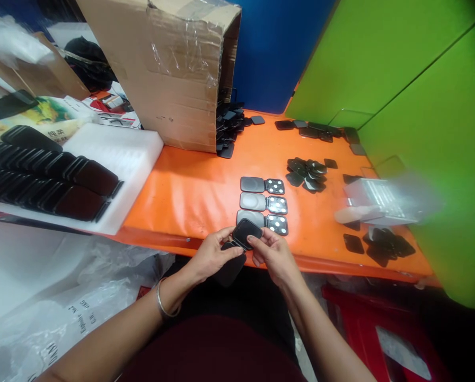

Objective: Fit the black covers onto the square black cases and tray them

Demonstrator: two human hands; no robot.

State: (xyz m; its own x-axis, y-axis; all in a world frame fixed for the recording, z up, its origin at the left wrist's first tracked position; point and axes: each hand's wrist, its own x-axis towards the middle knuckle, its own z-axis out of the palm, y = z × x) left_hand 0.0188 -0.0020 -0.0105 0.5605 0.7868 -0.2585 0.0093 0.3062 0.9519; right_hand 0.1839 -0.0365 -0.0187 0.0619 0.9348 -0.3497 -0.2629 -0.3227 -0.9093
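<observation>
Near the table's front edge my left hand [210, 257] is closed on a hinged black panel [247, 232], its thumb lying by the joint. The lower, longer half hangs below that hand, partly covered by it. My right hand [275, 253] pinches the upper square half, with the thumb on its face. Just beyond, three similar hinged panels lie unfolded in a column: a far one [252, 184], a middle one [252, 201] and a near one [277, 224]. Their small right halves carry white dots. The held panel overlaps the near one's left half.
A cardboard box [182, 79] spills black pieces [231, 124] at the back. Small black plates lie in a pile [307, 172] and another heap [388, 245] on the right. A clear plastic-wrapped stack [384, 200] sits between. White foam [142, 148] bears rows of black panels at left.
</observation>
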